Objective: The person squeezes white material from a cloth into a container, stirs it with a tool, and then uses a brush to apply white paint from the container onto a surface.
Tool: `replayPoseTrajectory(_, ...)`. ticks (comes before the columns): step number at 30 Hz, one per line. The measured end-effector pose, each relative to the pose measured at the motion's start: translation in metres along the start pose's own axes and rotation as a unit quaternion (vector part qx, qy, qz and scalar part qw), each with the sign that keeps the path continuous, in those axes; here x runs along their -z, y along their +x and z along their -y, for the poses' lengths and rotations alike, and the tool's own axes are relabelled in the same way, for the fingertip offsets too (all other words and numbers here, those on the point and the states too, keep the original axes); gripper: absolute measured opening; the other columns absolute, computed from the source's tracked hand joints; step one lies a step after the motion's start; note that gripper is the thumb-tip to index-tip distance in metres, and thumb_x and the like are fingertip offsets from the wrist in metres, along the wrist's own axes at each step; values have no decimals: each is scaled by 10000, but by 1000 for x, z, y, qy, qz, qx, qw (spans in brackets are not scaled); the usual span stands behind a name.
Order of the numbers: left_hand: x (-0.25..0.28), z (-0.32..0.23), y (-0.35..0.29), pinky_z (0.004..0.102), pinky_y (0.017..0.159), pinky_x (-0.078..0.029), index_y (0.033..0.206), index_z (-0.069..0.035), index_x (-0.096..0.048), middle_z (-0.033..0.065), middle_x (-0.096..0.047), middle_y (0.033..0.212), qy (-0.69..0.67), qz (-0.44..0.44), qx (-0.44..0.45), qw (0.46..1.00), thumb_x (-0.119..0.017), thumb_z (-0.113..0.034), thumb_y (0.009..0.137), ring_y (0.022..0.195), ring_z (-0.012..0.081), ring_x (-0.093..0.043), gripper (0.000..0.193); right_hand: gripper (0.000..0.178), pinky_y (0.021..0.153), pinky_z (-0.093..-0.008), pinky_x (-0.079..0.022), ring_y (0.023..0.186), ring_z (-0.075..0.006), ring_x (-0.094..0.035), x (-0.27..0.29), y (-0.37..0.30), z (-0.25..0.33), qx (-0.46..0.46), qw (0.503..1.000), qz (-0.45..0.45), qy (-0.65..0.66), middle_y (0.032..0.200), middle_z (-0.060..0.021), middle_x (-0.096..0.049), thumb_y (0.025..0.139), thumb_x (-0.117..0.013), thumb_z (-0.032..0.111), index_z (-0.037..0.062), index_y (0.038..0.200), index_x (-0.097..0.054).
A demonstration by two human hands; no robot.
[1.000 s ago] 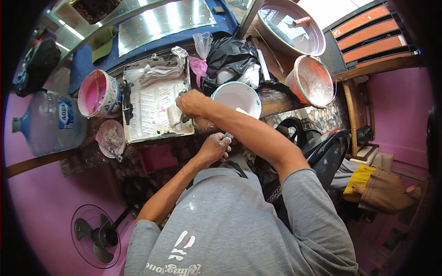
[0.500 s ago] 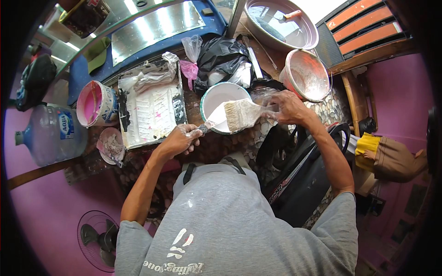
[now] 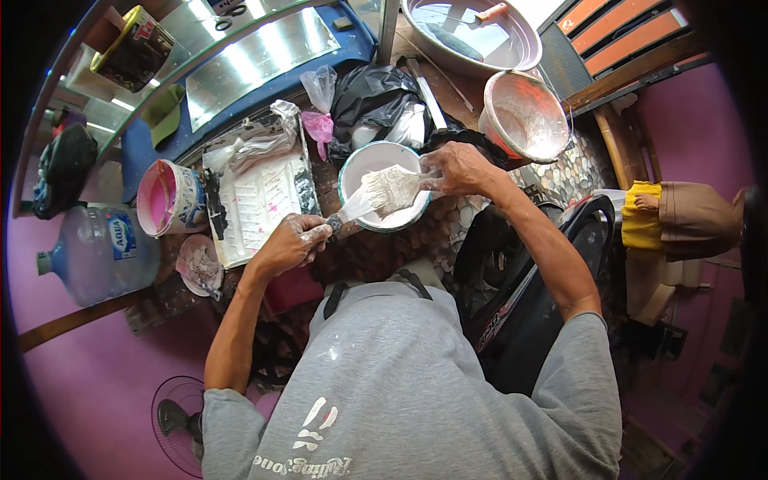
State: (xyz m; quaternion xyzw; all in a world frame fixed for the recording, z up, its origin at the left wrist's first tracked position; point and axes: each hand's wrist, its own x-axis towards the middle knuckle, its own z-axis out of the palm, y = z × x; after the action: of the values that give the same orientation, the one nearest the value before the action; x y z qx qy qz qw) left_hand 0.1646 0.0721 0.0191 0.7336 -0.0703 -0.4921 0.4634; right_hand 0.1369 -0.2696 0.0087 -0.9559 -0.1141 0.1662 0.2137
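Note:
My left hand [image 3: 292,240] is closed round the dark handle of a putty knife [image 3: 353,210], whose pale, smeared blade points right over a white bucket [image 3: 384,154] with a green rim. From the right, my right hand [image 3: 466,170] grips a wide paintbrush [image 3: 390,190] by its handle. White paint coats the brush, and its bristles lie over the bucket's mouth against or very near the knife blade; whether they touch cannot be told. White smears cover the fingers of both hands. What lies at the bottom of the bucket is mostly hidden.
Left of the bucket lie a paint-covered tray [image 3: 260,204], a pail of pink paint [image 3: 192,210] and a small pink bowl [image 3: 200,264]. Behind are a black plastic bag [image 3: 372,94], a stained bucket [image 3: 524,116] and a water-filled basin [image 3: 534,48]. Another person [image 3: 696,220] is at right.
The brush has tilted, its bristles turning from sideways to face more toward me over the bucket. Both hands have shifted slightly left in the picture, as the view moved too.

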Motion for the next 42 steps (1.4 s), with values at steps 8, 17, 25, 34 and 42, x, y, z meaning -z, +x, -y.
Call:
replayPoseTrajectory(8,-2,7,1,217,430,-378,957,-27,-636,-13,-544,665,14,-21,28,999,-549,-284,961,501,52,-475,271,306,809,-445,-478,899,-369,-623,-21,-5,-14,-11,993,-22,-118,905,-187,-663,811,-643,334,61,948,-658)
replayPoseTrajectory(17,-13,6,-4,281,542,-447,873,-13,-682,39,-614,725,72,-134,-34,988,-607,-285,923,576,123,-559,286,289,878,-451,-469,987,-346,-614,-37,-46,-8,-105,981,-153,-62,968,-198,-663,755,-636,231,65,990,-666)
replayPoseTrajectory(25,-14,13,-2,326,733,-476,1031,3,-682,128,-637,875,235,-243,-210,918,-730,-169,799,796,213,-608,293,314,880,-428,-471,962,-335,-619,-24,-78,-14,-107,984,-140,-9,1023,-145,-671,816,-679,325,86,1021,-681)
replayPoseTrajectory(34,-18,1,1,338,719,-489,1009,-9,-694,142,-639,859,252,-252,-218,908,-736,-113,752,793,259,-633,281,324,917,-414,-458,1029,-306,-613,-8,-64,17,17,993,-114,-3,1093,-117,-662,835,-645,334,129,1084,-672)
replayPoseTrajectory(42,-21,-1,-5,332,723,-477,1024,11,-685,145,-632,855,264,-249,-250,898,-732,-133,779,787,237,-619,288,293,915,-414,-446,1011,-316,-610,-26,-37,24,22,995,-94,-24,1023,-140,-668,862,-594,315,125,1074,-665)
